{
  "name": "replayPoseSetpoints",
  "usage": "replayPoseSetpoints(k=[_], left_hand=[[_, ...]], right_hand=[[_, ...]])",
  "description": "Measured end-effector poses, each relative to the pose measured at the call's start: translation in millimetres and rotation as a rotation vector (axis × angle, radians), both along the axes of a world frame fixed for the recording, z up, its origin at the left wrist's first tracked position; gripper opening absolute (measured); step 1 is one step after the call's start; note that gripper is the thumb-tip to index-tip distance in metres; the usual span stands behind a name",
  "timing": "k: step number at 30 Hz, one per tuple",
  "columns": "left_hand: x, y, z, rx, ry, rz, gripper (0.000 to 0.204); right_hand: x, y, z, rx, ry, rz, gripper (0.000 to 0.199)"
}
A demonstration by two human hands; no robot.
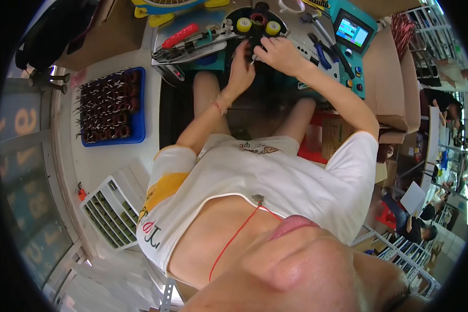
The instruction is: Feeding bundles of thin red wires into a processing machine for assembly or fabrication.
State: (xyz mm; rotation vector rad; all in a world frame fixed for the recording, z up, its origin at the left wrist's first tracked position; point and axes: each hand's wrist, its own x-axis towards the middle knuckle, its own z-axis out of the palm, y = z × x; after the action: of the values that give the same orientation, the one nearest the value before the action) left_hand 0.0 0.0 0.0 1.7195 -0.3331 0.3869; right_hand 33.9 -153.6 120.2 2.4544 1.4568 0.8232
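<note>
While pinched, pin (pixel 253 61) upright-ish between hands (pixel 260 60).

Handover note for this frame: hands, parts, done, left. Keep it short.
Left hand: raised at the dark winding fixture, fingers curled near a small part; the grip itself is hidden.
Right hand: beside it, pinching what looks like a thin pale wire end.
Parts: a copper-wound ring coil sits between two yellow rollers on the fixture. Blue tray on the left is filled with wound coils. Blue-handled pliers lie to the right.
Done: many coils in the tray.
Left: the piece at the fixture looks unfinished.
</note>
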Motion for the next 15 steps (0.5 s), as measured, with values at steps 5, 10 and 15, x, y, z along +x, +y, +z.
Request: replayPoseSetpoints(k=[5,10,15], left_hand=[[-124,39,-7,-0.202,0.378,-0.186,0.039],[-186,90,-1,-0.255,0.552,-0.097,0.032],[-188,104,-9,-0.339,0.577,0.024,0.029]], right_hand=[[41,14,64,0.135,0.196,-0.143,0.015],[79,23,116,0.193,0.865,-0.240,0.026],[176,-39,54,0.050,0.933,0.285,0.034]])
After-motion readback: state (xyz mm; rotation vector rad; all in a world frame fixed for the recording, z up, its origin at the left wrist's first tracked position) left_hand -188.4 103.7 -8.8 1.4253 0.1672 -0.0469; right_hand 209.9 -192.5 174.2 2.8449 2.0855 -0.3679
